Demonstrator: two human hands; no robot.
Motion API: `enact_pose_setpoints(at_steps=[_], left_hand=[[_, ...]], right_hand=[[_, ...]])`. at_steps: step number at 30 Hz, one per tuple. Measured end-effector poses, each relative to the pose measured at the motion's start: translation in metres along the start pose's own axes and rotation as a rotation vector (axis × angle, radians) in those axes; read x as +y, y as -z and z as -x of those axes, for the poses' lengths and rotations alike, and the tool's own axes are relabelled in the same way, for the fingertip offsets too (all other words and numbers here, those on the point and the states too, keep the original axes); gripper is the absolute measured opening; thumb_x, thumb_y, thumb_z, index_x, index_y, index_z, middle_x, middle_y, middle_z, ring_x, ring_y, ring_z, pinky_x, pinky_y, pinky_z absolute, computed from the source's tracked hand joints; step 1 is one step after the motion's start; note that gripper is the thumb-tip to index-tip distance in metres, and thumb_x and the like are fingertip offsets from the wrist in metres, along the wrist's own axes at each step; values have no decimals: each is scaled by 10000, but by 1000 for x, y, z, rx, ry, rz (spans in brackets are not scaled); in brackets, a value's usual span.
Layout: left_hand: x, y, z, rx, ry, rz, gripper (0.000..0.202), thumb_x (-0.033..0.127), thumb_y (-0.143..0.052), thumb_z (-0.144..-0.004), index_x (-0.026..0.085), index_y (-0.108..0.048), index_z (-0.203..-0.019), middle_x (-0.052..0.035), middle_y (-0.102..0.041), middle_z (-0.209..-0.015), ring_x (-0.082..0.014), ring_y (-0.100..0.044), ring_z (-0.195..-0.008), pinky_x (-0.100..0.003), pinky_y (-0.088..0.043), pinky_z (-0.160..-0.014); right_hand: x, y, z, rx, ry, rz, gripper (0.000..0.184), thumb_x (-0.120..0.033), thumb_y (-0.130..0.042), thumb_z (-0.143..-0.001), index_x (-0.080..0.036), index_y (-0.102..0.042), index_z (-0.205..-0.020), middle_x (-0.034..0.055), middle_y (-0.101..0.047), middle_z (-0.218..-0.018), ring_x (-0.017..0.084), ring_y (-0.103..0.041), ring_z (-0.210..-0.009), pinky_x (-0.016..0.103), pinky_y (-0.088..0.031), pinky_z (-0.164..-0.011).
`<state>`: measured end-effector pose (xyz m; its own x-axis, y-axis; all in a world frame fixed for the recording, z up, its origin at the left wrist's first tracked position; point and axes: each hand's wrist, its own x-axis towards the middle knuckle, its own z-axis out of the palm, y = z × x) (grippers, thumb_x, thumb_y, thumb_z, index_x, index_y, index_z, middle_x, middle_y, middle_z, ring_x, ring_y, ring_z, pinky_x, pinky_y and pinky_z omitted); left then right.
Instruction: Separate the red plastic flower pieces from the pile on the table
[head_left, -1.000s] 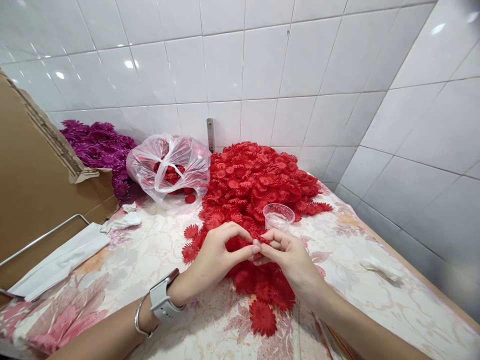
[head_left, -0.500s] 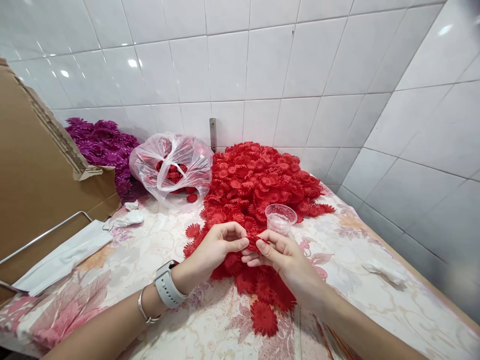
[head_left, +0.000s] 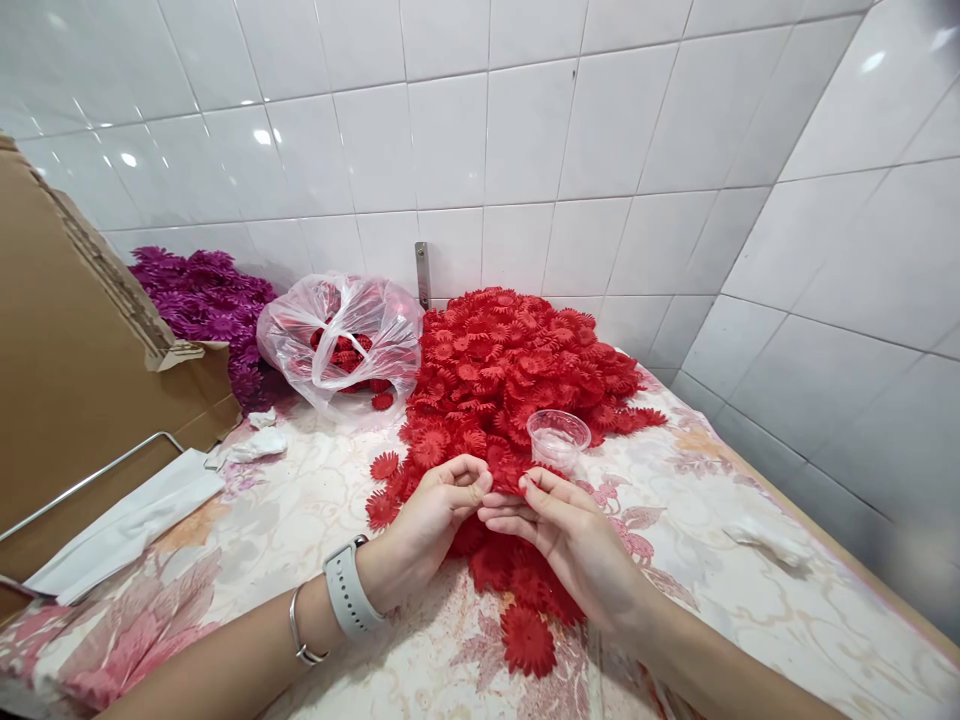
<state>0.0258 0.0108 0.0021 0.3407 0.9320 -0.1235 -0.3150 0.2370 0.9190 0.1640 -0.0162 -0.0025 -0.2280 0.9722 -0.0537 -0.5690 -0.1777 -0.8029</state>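
Note:
Above the front of a pile of red artificial flowers (head_left: pixel 517 360), my two hands are close together. Thumb and fingers of my right hand (head_left: pixel 570 520) are closed on a red fabric flower (head_left: pixel 508 478), with the lower fingers stretched beneath it. On its other side, my left hand (head_left: pixel 442 505) pinches at the flower's edge; exactly what lies between those fingertips is partly hidden. A clear plastic cup (head_left: pixel 558 440) stands just behind my right hand. One loose red flower (head_left: pixel 527 640) lies flat on the patterned tablecloth (head_left: pixel 420 660) below my hands.
A tied clear plastic bag (head_left: pixel 341 345) holding red flowers sits left of the pile. Purple flowers (head_left: pixel 202 300) are heaped behind a cardboard box (head_left: pixel 75 300) at far left. Crumpled white tissue (head_left: pixel 769 540) lies at right. Tiled walls (head_left: pixel 525 130) close off the back and right.
The view has shifted slightly. My left wrist has moved a little to the right, and my right fingers have turned slightly around the red flower, which now shows less.

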Motion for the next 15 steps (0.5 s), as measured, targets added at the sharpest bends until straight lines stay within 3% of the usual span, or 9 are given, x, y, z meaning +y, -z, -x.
enact_pose_setpoints(at_steps=[5,10,13,15], left_hand=[[1,1,-2,65,-89,-72,243,263,-696,-604,170,-483,-675,56,-447,-608,-69,-411,-568,-192,-339,-571],[14,9,-6,238,-328,-169,253,348,-642,-674,196,-441,-687,32,-509,-698,-128,-528,-717,-258,-413,-707],[25,14,-6,311,-496,-545,164,268,-643,-678,201,-509,-743,3,-554,-817,-172,-533,-852,-296,-403,-784],[30,14,-4,267,-581,-818,109,216,-649,-680,201,-580,-764,-25,-567,-939,-195,-507,-961,-315,-361,-871]], right_hand=[[-2,2,-1,10,38,38,210,-321,-659,-734,-180,-507,-698,30,-677,-757,203,-660,-836,373,-487,-839],[-2,4,-2,70,86,131,248,-390,-641,-742,-186,-501,-744,30,-685,-757,189,-666,-786,366,-498,-810],[-2,4,-3,86,77,199,277,-420,-650,-724,-186,-505,-757,23,-674,-737,188,-667,-756,360,-511,-774],[-2,4,-5,71,57,245,279,-406,-667,-708,-179,-522,-781,14,-661,-737,189,-667,-746,358,-519,-763]])
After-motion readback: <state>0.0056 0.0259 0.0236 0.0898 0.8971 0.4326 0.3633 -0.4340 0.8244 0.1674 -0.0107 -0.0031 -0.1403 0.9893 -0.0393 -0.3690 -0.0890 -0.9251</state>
